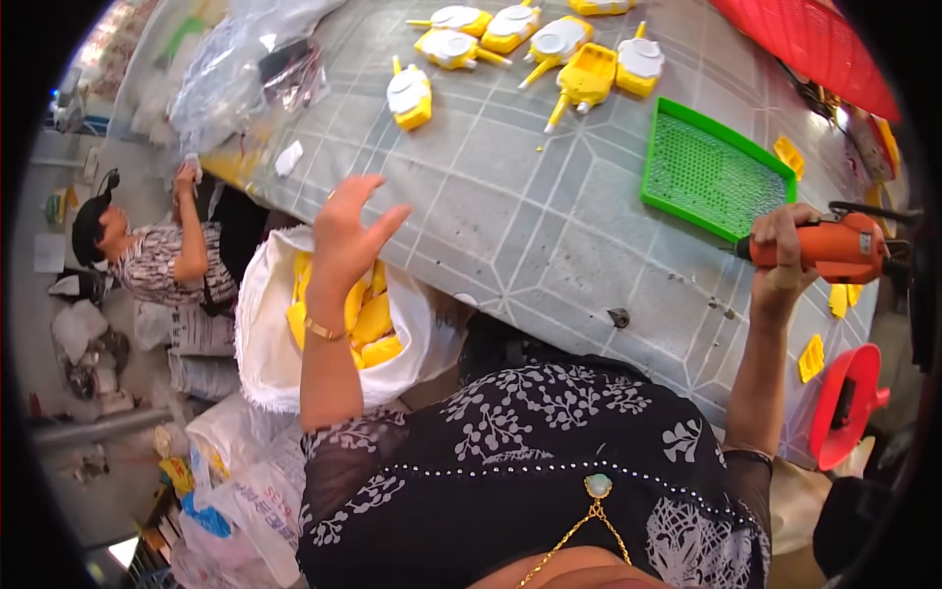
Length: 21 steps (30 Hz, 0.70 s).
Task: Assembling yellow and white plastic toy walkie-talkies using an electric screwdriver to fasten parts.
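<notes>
Fingers of the left hand (348,236) are spread and empty, raised above the open white woven sack (260,344) that stands beside the table edge and is filled with flat yellow plastic shells (368,319); the wrist wears a thin gold bangle (322,330); fingers of the right hand (785,260) are wrapped tight round the orange electric screwdriver (834,245), which lies level just past the table's right edge, its black cable running off to the right; between the two hands spreads the grey tabletop with a pale grid pattern (510,216); on it, near the right hand, lies a bright green perforated plastic tray (711,172); farther back sits a cluster of yellow and white toy handsets with short aerials (530,44); small yellow plastic pieces (811,358) lie near a red plastic bowl (849,402) at lower right; another person in a patterned top (162,260) sits well apart on the left.
</notes>
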{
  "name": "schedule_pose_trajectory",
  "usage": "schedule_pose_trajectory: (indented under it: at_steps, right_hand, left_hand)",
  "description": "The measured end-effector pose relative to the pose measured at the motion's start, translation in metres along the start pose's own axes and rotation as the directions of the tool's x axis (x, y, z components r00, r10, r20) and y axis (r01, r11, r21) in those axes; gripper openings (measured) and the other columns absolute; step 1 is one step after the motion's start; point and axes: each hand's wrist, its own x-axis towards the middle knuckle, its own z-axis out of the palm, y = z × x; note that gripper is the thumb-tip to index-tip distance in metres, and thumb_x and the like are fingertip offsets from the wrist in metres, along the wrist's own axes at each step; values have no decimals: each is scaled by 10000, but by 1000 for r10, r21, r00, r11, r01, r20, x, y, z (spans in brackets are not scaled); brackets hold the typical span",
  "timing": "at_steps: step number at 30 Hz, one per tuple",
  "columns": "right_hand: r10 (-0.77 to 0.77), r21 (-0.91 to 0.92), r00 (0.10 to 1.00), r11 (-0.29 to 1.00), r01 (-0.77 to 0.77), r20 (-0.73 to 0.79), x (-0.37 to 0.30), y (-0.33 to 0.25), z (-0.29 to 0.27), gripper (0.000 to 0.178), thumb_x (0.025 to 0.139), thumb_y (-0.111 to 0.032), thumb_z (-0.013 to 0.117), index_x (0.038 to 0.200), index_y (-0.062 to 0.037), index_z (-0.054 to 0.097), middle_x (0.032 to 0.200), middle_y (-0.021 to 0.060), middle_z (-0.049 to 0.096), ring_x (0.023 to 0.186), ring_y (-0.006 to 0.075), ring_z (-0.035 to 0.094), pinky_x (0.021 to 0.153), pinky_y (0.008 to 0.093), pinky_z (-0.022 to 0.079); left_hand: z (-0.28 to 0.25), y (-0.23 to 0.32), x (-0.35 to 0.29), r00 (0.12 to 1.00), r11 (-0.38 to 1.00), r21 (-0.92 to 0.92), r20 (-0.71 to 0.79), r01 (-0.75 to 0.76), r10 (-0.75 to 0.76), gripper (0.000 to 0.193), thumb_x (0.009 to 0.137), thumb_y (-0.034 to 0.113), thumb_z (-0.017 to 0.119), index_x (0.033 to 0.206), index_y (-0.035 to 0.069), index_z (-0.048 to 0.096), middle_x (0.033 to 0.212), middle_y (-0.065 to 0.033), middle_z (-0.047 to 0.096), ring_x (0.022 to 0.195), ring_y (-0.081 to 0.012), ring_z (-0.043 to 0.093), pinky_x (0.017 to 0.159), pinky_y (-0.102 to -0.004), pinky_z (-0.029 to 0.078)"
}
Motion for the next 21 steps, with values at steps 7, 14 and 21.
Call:
schedule_pose_trajectory:
  at_steps: [7,14,21]
  right_hand:
    - [-148,-148,986,980,136,-73,10,-24,-8,218,948,-142,675,1027,-38,500,820,20,490,738,120,483,726,284,428]
    - [-230,-379,965,910,168,-123,7,-59,-49,508,940,-198,675,1323,63,468,959,43,608,819,118,592,870,288,479]
    - [-105,126,992,986,113,-66,-8,-73,-124,913,924,-622,569,1509,37,329,1388,225,527,1279,327,531,1096,465,411]
  left_hand:
    - [156,104,164,956,956,26,-37,-291,292,799,775,634,742,1274,25,600,1111,-164,671,1043,-327,665,861,-452,531]
    - [206,102,200,980,977,82,46,-197,194,627,762,467,740,1194,34,604,1114,-176,682,1025,-345,671,860,-449,539]
    - [131,89,125,973,907,-414,167,-78,160,621,791,232,813,1325,15,581,1132,-120,683,984,-222,658,839,-332,524]
